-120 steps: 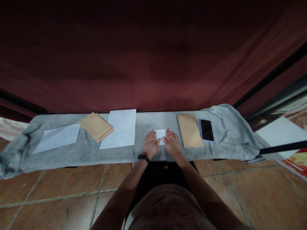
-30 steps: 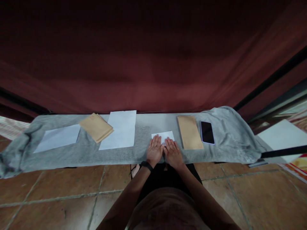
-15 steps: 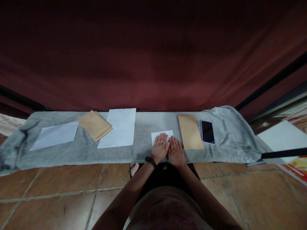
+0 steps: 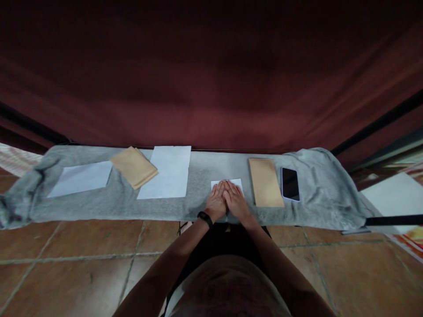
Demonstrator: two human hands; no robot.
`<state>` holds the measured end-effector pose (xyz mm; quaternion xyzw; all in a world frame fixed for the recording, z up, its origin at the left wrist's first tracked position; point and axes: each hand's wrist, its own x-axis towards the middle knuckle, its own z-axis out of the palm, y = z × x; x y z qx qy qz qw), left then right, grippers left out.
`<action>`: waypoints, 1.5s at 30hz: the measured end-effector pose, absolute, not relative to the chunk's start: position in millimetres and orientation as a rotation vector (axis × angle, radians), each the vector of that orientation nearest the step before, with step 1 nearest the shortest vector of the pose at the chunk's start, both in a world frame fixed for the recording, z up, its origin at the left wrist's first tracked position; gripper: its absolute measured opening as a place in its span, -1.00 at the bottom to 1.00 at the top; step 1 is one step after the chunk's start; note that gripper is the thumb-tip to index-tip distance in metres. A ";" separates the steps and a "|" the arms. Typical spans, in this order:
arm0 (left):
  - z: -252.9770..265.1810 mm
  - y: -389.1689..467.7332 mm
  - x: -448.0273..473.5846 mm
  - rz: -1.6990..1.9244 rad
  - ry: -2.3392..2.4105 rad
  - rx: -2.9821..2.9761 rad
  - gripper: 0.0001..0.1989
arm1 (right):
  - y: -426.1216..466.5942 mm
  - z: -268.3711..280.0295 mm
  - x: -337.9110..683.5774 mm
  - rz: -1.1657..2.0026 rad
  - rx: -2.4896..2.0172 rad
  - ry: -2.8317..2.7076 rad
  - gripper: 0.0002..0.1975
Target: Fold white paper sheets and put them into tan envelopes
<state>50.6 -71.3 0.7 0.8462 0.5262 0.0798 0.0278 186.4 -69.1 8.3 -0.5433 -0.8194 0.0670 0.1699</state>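
Well, from where I stand, both hands are down on a small white paper at the near middle of the bench (image 4: 203, 182), which is draped in grey cloth. That white paper (image 4: 237, 181) lies flat, only its far edge and corners peeking out past the fingers. The left hand (image 4: 216, 201), with a black band (image 4: 205, 219) on its wrist, is spread flat, palm down, fingers straight and close together, pressing rather than gripping. The right hand (image 4: 237, 203) is just as flat, leaning in so its fingers touch the left's over the paper; neither has anything pinched.

Just beside the right hand is a brown envelope stack (image 4: 266, 182), and past that a phone (image 4: 291, 184) with a dark screen and a pale purple edge. Off to the person's left lies a large white sheet (image 4: 172, 174), its left side partly under a pair of brown envelopes (image 4: 134, 167) set askew. Farther left again is another white sheet (image 4: 82, 178), slanted. A dark red curtain (image 4: 211, 88) hangs behind it all.
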 end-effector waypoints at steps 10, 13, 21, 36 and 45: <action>5.4 -71.6 40.2 0.271 1.614 2.596 -0.37 | -59.3 -5.6 196.3 0.031 -1.614 -2.305 -0.47; 8.2 -72.9 34.9 0.273 1.624 2.583 -0.35 | -58.9 -5.9 196.5 0.038 -1.645 -2.266 -0.45; 12.6 -80.5 17.6 0.234 1.675 2.561 -0.32 | -59.6 -11.3 199.9 0.034 -1.729 -2.168 -0.42; 17.7 -98.1 30.8 0.292 1.726 2.530 -0.44 | -92.0 -3.5 183.4 0.059 -1.641 -2.228 -0.47; 12.7 -108.8 10.5 0.283 1.768 2.532 -0.42 | -102.7 -4.3 205.8 -0.055 -1.729 -2.165 -0.41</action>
